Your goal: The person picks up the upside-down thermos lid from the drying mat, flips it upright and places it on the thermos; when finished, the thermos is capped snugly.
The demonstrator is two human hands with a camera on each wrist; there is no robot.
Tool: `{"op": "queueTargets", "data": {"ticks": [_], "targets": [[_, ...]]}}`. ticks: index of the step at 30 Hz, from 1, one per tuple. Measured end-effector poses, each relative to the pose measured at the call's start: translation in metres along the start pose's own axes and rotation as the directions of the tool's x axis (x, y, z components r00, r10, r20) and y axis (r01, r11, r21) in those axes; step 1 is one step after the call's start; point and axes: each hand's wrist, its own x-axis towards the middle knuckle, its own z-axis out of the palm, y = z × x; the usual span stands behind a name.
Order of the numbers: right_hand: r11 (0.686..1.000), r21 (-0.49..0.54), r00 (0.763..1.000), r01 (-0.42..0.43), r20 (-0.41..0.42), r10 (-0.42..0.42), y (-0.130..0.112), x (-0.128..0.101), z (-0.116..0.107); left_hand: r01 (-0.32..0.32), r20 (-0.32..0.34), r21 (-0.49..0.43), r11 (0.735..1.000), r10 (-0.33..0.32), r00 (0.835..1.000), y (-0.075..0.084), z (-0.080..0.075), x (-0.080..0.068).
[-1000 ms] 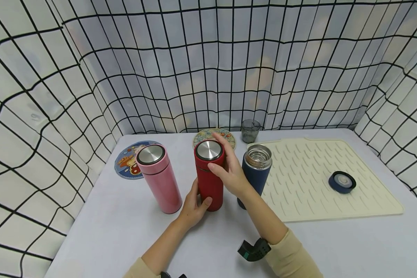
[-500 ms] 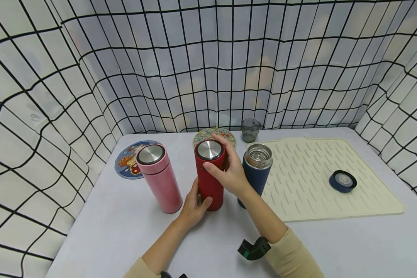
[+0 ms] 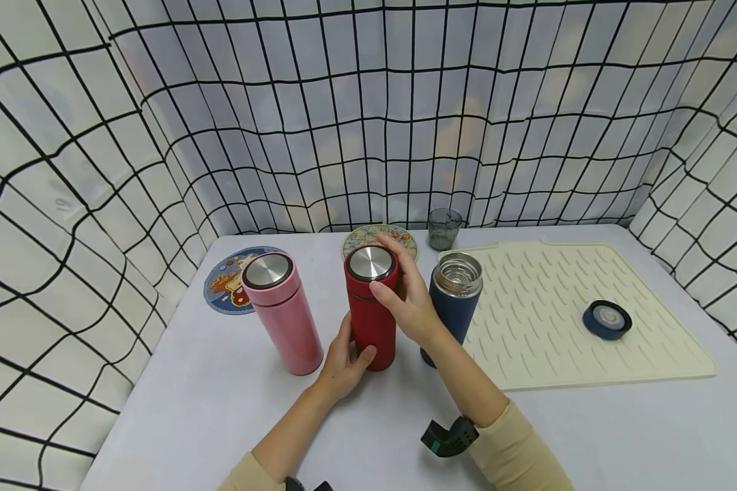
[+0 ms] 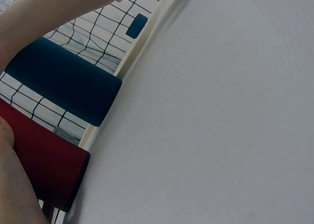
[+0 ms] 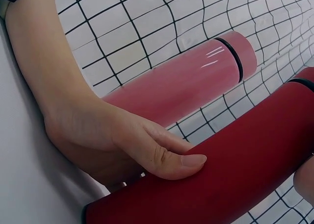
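A red thermos (image 3: pixel 373 327) stands upright in the middle of the table, its steel-topped lid (image 3: pixel 371 263) in place. My left hand (image 3: pixel 345 368) grips its lower body; the left thumb crosses the front, as the right wrist view also shows. My right hand (image 3: pixel 413 310) holds the lid from the right side, with the thumb in front and fingers reaching behind, partly hidden. To the left stands a lidded pink thermos (image 3: pixel 285 317). Just right of the red one is a navy thermos (image 3: pixel 451 310), uncovered, with a steel mouth; the right forearm hides part of it.
A navy lid (image 3: pixel 607 320) lies on the cream ridged mat (image 3: pixel 540 348) at the right. A small grey glass (image 3: pixel 444 230) stands at the back beside a round patterned coaster (image 3: pixel 359 237). A blue coaster (image 3: pixel 221 290) lies behind the pink thermos. Black netting (image 3: pixel 405 136) surrounds the table.
My right thumb shifts left across the front of the red lid, then back to the right. The left hand keeps its grip, and the red thermos stays in place.
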Motion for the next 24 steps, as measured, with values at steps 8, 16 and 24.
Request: {"op": "queueTargets", "data": {"ticks": [8, 16, 24], "targets": [[1.000, 0.008, 0.998, -0.007, -0.056, 0.007, 0.0035, -0.0007, 0.0025, 0.026, 0.009, 0.006, 1.000, -0.026, 1.000, 0.0002, -0.0002, -0.0005], [1.000, -0.016, 1.000, -0.009, 0.000, 0.009, 0.0012, -0.0007, 0.0011, 0.021, 0.004, 0.015, 1.000, -0.021, 1.000, -0.0002, 0.0002, -0.0001], [0.999, -0.046, 1.000, 0.010, -0.027, -0.011, 0.0017, 0.0007, -0.0006, 0.049, 0.012, 0.000, 0.999, -0.049, 0.999, 0.0005, 0.0002, 0.0003]]}}
